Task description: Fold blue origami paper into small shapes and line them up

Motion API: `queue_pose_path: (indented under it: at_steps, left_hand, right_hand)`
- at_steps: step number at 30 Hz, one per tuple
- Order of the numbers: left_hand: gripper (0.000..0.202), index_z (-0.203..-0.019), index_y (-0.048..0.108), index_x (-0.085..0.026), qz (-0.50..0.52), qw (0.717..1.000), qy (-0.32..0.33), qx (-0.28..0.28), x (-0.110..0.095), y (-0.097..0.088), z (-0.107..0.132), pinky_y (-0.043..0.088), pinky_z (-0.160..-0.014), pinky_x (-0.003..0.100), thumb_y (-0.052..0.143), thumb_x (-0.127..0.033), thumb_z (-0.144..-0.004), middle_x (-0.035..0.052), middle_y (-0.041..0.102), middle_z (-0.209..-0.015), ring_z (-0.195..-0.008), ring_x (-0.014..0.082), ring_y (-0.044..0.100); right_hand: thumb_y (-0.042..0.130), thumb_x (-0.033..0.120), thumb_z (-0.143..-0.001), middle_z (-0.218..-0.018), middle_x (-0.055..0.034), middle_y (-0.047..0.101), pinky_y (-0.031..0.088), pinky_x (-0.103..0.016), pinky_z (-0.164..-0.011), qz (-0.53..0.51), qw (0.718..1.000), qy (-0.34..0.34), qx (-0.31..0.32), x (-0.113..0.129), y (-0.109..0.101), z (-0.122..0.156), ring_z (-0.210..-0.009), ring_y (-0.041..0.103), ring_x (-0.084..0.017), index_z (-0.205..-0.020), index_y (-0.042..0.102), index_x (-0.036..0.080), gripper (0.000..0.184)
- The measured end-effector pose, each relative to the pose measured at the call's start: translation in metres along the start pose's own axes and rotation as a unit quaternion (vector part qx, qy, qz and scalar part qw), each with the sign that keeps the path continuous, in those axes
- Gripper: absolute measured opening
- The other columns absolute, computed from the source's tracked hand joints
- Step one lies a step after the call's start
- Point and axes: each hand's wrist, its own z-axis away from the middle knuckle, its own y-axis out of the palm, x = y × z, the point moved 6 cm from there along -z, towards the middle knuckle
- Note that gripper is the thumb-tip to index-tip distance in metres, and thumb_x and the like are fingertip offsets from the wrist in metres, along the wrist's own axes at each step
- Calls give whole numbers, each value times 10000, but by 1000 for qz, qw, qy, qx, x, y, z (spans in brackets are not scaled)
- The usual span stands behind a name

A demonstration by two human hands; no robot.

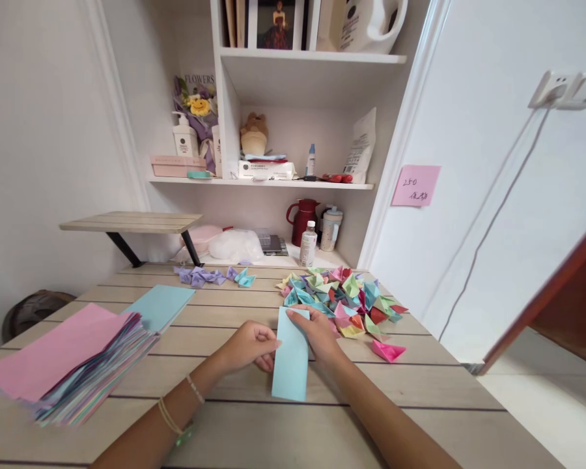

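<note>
A light blue folded sheet of paper (pixel 290 365) stands out in front of me over the table, long side running away from me. My right hand (pixel 317 331) grips its upper right edge, thumb on the face and fingers behind. At the left edge, my left hand (pixel 252 345) pinches the paper between thumb and curled fingers. Just beyond lies a heap of folded paper boats (pixel 329 293) in many colours. One bright pink paper boat (pixel 389 351) sits apart, to the right of my right hand.
A stack of coloured paper (pixel 63 355) lies at the left, beside light blue sheets (pixel 161 306). Purple folded papers (pixel 200 276) rest near a small raised shelf (pixel 131 221). At the back stand a plastic bottle (pixel 307 245) and a red jug (pixel 303 220).
</note>
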Motion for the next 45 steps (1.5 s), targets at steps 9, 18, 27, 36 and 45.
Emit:
queue_pose_path:
  at_steps: [9, 18, 27, 36, 45]
  left_hand:
    - [349, -673, 595, -108, 1, 999, 6, -49, 1, -4, -3, 478, -510, 241, 639, -452, -630, 62, 642, -593, -532, 145, 609]
    - [341, -655, 592, -110, 5, 998, 17, -63, 0, -6, -3, 476, -497, 233, 647, -445, -627, 54, 633, -572, -509, 132, 592]
    - [344, -650, 595, -107, 19, 998, 20, -59, -1, -5, -3, 480, -492, 235, 657, -444, -617, 58, 637, -569, -498, 135, 594]
    - [345, -651, 593, -109, 3, 998, 17, -67, 0, -6, -3, 489, -511, 252, 652, -447, -615, 58, 642, -595, -515, 141, 601]
    - [323, -675, 597, -110, 0, 998, 21, -64, -3, -5, -2, 483, -510, 240, 656, -423, -622, 50, 635, -595, -530, 133, 597]
  right_hand:
    - [716, 421, -549, -666, -34, 625, 423, -248, -499, 59, 998, -38, 0, 8, 0, 1, -550, 550, -152, -755, 626, 147, 354]
    - [708, 447, -551, -650, -43, 632, 426, -258, -474, 60, 998, -29, -2, 5, -2, -1, -529, 554, -160, -801, 636, 137, 405]
    - [710, 452, -544, -651, -46, 636, 433, -264, -485, 55, 998, -28, 1, 8, -1, 1, -543, 566, -169, -805, 639, 132, 419]
    - [723, 439, -530, -610, -31, 630, 421, -260, -471, 41, 999, -22, -1, 5, -3, -1, -511, 554, -157, -789, 641, 140, 404]
    - [723, 416, -546, -637, -43, 632, 427, -255, -476, 33, 999, -24, 6, 7, -1, 1, -530, 557, -155, -796, 640, 134, 386]
